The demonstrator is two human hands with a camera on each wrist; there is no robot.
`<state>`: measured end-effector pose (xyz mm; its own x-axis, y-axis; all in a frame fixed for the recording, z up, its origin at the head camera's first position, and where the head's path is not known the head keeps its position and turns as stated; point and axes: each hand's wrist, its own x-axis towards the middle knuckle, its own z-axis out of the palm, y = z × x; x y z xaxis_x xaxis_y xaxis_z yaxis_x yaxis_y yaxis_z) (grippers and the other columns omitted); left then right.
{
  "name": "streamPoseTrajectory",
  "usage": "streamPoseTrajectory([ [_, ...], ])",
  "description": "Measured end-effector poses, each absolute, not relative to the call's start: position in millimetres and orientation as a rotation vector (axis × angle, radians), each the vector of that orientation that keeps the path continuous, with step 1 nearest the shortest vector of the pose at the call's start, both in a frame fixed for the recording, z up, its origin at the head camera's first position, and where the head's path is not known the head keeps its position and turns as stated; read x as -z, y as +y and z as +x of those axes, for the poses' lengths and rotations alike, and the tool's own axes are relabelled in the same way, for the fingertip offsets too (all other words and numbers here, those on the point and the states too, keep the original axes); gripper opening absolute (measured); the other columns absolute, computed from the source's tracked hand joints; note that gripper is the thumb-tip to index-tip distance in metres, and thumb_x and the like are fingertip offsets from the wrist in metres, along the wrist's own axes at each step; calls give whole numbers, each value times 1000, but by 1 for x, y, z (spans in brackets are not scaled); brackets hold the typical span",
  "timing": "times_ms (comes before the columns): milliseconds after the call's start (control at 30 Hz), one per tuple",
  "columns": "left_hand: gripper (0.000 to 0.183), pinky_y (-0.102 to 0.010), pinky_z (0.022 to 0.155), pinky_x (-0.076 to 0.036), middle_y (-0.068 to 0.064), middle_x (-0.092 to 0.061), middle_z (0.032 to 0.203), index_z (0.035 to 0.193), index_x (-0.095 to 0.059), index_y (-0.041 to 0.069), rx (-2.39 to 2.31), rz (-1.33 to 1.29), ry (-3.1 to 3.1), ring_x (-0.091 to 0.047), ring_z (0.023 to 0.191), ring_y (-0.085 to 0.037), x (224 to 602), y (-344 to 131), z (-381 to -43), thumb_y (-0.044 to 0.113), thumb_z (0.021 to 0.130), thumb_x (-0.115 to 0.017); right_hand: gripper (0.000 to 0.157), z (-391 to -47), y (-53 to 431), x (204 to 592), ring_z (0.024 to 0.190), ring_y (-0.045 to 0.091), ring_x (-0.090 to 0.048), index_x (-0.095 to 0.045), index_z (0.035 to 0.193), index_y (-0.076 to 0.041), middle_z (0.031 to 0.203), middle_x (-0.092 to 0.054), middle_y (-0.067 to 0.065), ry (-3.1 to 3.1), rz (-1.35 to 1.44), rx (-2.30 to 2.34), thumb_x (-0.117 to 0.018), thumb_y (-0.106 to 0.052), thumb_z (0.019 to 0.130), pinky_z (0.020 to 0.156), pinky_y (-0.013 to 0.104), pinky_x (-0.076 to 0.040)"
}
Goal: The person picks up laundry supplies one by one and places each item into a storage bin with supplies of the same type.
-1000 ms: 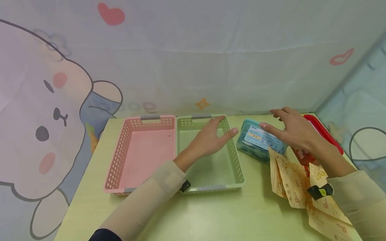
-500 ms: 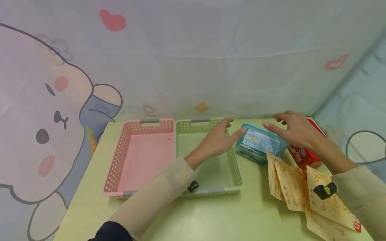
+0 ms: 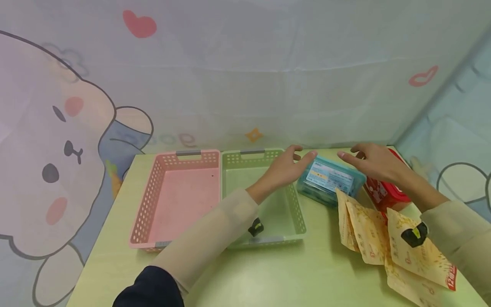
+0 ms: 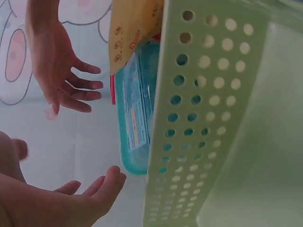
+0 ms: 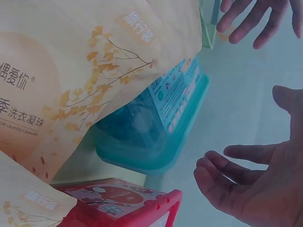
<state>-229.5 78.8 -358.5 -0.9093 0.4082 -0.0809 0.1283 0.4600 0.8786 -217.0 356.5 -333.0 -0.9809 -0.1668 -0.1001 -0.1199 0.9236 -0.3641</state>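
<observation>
A teal plastic tub (image 3: 330, 177) with a white and blue label lies on the table, right of the green basket (image 3: 264, 238). My left hand (image 3: 284, 169) is over that basket's far right corner, its thumb tip overlapping the tub's left end in the head view. On the other side, my right hand (image 3: 379, 161) hovers above the tub's right end, fingers loosely bent and holding nothing. The left wrist view shows the tub (image 4: 135, 123) beyond the holed basket wall, both hands apart from it. In the right wrist view, its bottom (image 5: 161, 156) shows between the hands.
Several beige laundry capsule pouches (image 3: 368, 234) stand and lean in front of the tub at right. Behind them is a red box (image 3: 383, 192). A pink basket (image 3: 188, 204) adjoins the green one on the left. A printed cloth (image 3: 245, 85) hangs behind the table.
My left hand has moved right and slightly up toward the tub, its fingers bending a little more. The right hand stays near the tub's right end. The head view has shifted slightly.
</observation>
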Motion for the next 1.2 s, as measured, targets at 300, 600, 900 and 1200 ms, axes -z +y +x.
streamPoseTrajectory([
  [300,61,-48,102,-53,-7,-59,149,160,-43,19,-1481,318,2344,-62,128,-26,359,96,-233,54,111,-47,91,-219,361,333,120,56,-59,-43,149,17,137,-56,41,2890,-153,500,-40,-64,109,98,72,-46],
  [600,63,-49,104,-51,-7,-57,151,163,-40,20,-1448,310,2340,-59,133,-27,368,112,-237,55,111,-45,88,-218,363,337,128,62,-50,-44,145,20,146,-46,45,2854,-98,356,-37,-60,111,105,74,-41],
  [900,67,-51,112,-46,-8,-50,160,166,-34,18,-1406,295,2364,-52,142,-30,377,118,-246,55,111,-44,67,-218,365,346,117,58,-59,-53,135,22,133,-58,42,2838,-133,340,-46,-41,112,97,70,-50],
  [1200,73,-49,110,-48,-17,-57,152,169,-24,15,-1190,497,2446,-57,137,-33,390,126,-259,53,111,-47,57,-217,367,357,72,31,-69,-57,129,21,85,-70,18,2751,-132,420,-57,-32,109,73,50,-63],
])
